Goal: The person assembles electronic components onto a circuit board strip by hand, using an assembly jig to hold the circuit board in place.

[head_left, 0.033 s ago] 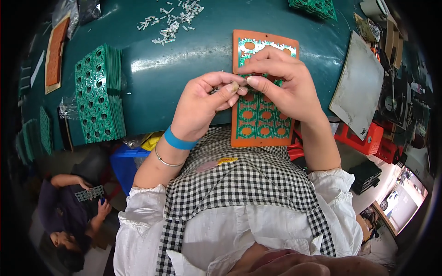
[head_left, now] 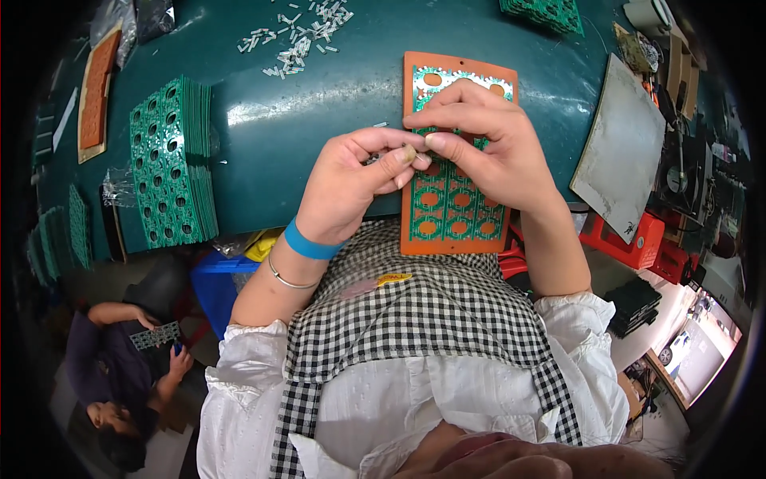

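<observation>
My left hand (head_left: 363, 172) is closed, thumb and fingers pinched on a small whitish component (head_left: 421, 157) that shows only in part. Reaching over from the right, my right hand (head_left: 483, 140) has its thumb against or very near the left fingertips. Its index finger stretches left, apart from the thumb, and I see nothing between them. Below both hands lies a green circuit board panel (head_left: 444, 214) with round holes, set in an orange holder (head_left: 455, 247). The hands hide the panel's middle. One loose white piece (head_left: 381, 124) lies just beyond my left hand.
Small white components (head_left: 299, 44) lie scattered on the green table (head_left: 263, 152). A stack of green panels (head_left: 171, 160) stands at left, another stack (head_left: 544, 12) at far right. A grey plate (head_left: 622, 148) lies right. A co-worker (head_left: 120, 359) at lower left holds a board.
My right hand has shifted slightly left, its index finger reaching a little farther over the left hand. The left hand barely moves.
</observation>
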Available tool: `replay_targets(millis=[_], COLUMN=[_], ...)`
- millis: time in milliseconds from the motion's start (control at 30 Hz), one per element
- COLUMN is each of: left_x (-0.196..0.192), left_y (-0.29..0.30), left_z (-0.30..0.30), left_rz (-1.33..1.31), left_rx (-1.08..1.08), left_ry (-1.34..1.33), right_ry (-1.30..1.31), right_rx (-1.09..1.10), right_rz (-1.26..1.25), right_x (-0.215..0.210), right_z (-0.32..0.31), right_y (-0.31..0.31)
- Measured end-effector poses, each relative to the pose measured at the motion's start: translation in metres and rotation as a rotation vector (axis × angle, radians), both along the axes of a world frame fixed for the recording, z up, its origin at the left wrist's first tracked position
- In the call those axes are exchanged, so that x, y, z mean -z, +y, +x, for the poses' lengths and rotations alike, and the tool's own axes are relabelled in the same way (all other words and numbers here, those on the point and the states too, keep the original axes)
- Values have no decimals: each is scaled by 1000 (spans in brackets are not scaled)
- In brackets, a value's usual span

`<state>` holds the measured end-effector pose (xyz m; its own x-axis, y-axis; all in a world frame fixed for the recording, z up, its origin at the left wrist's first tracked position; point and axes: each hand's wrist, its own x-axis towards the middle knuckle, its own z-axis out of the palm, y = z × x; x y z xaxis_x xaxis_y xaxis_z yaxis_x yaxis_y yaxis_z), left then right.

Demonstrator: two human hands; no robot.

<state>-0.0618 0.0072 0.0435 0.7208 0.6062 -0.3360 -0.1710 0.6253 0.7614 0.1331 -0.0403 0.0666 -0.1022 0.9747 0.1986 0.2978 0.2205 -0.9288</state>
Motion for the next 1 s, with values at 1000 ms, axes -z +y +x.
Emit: replay_targets(millis=[1000], left_x=[-2], left_y=[2], left_z=[7], left_rz=[-5], left_rx=[128], left_ry=[116], right_ry=[-201], right_rx=[108], right_rz=[136], right_x=[4], right_z=[2], right_y=[-12])
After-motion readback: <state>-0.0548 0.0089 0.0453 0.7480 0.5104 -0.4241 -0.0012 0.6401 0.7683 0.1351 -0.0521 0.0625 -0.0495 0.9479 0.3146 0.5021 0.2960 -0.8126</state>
